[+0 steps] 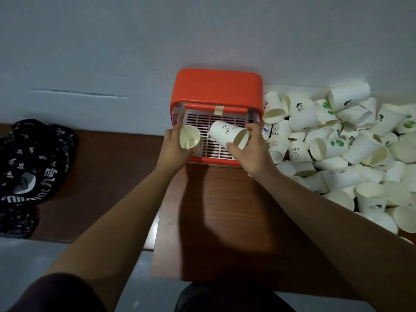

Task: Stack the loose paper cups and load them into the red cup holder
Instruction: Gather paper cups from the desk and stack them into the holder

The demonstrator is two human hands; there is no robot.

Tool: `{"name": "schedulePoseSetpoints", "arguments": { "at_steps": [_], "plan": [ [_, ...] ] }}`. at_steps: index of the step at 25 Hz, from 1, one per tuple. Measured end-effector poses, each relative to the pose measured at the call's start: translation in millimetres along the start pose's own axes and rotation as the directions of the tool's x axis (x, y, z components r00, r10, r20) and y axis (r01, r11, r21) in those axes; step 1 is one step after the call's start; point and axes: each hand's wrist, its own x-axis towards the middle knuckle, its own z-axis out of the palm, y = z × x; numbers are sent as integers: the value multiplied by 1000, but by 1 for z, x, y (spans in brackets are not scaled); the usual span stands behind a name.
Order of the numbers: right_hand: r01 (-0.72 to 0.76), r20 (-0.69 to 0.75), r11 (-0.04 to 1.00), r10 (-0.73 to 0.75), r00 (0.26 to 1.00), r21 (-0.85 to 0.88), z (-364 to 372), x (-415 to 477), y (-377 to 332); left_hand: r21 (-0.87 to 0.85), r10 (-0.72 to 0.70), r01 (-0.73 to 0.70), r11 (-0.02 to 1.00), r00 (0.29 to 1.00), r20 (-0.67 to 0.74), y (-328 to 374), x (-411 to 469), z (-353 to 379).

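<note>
Where two bare forearms reach up from the lower edge of the frame, they cross a brown wooden counter [225, 210] and throw a dark shadow on it. At the centre, the left hand [174, 147] grips a paper cup [189, 138], fingers curled round its wall, with the open mouth turned toward the camera. Just to the right, the right hand [252, 152] holds a second cup [225, 132] lying on its side. Its base points to the upper left, with the thumb at the rim and the fingers round the far side. The two cups are near each other but apart. Both are in front of the white slotted grille [202, 120] of the red cup holder [216, 86], which stands on the counter against the grey wall [112, 41]. Right of the holder, a heap of loose cups [337, 143] fills the right side of the frame. They are tumbled at all angles, and some carry small green or black drawings. At the left edge, a dark patterned cloth [33, 158] lies on a brown surface.
</note>
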Motion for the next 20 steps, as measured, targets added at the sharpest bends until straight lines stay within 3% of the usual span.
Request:
{"name": "schedulePoseSetpoints", "arguments": {
  "at_steps": [3,7,10,13,15,20],
  "plan": [
    [56,40,998,-56,998,16,9,5,-1,126,31,-41,991,997,75,-14,7,8],
    [141,145,989,-134,980,-45,36,12,-7,141,64,-87,986,985,160,-21,17,-1],
    [275,190,944,-240,952,-182,53,16,-16,31,52,-64,997,958,280,-35,20,-13],
    [456,284,836,-376,882,-307,68,22,-26,-215,-8,65,975,967,254,-44,13,-20],
    [458,340,826,-350,873,-327,78,29,-28,-341,-83,155,927,973,215,-44,8,-22],
    [358,421,863,-193,886,-356,94,39,-18,-183,10,27,983,980,197,-37,-2,-18]
  ]
}}
